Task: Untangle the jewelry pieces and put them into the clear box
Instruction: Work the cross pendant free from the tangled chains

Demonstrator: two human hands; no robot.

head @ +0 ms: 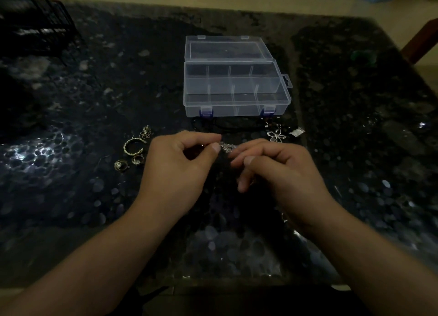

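Far left at the back of the dark speckled desk (71, 197), a black wire rack (42, 26), well apart from the work. Nearer the middle, left of the hands, a loose group of gold pieces already lying separate: a small filigree piece (145, 132), a twisted open ring (133, 146) and two small rings (129, 163) just below it. Then the left hand (176, 166), fingers curled, thumb and forefinger pinching one end of a small silvery tangle (227, 147); the right hand (277, 171) curled likewise and pinching the other end, the tangle held between them just above the desk, in front of the clear box (237, 85). Box open, lid laid back, divided compartments seemingly empty. Right of the hands, a silver flower pendant (276, 135) and a small pale bit just beside it on the desk. Likely very light, limp and fine-linked, easy to kink or snap if yanked; best taken at a link or clasp beside the knot and teased apart gently, not dragged. Smooth glossy desk, so loose pieces may skid. Open room on both sides and toward the near edge; only a narrow strip between hands and box front, with a dark cord (227, 123) across it.
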